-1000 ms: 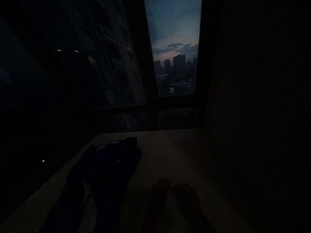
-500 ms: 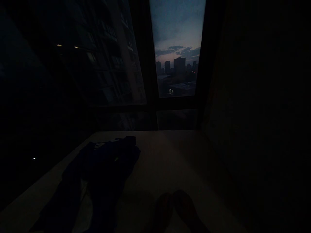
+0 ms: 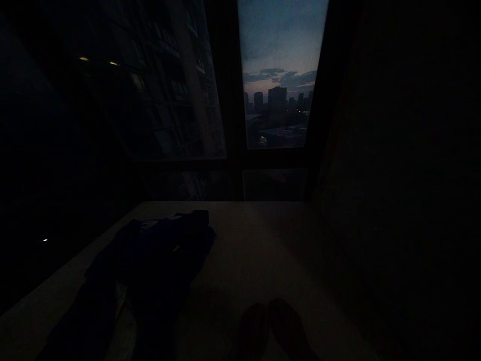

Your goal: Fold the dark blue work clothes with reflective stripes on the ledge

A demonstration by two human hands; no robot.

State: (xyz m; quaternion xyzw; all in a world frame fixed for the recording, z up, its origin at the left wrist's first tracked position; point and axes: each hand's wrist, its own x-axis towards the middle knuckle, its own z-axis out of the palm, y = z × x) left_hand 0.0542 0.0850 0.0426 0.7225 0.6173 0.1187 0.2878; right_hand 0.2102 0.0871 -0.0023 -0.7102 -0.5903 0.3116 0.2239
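Observation:
The scene is very dark. At the bottom, right of the middle, my left hand (image 3: 255, 325) and my right hand (image 3: 286, 321) show as two rounded dark shapes, side by side over a pale surface (image 3: 240, 245). Their tips nearly meet. The fingers are lost in shadow, and nothing held can be made out. To the left lies a crumpled dark blue garment (image 3: 161, 245) with pale marks near its far edge. Two long dark parts of it stretch towards me, with a pale gap between them.
The surface ends at a window with a dark frame (image 3: 233, 125). Through the right pane (image 3: 280, 60) are dusk sky and building outlines. A tall building (image 3: 184, 75) stands behind the left pane. A dark wall (image 3: 394, 175) rises on the right.
The view has shifted slightly, and the picture looks a little darker. Both hands sit slightly lower in the frame, still close together. The garment appears a little further left.

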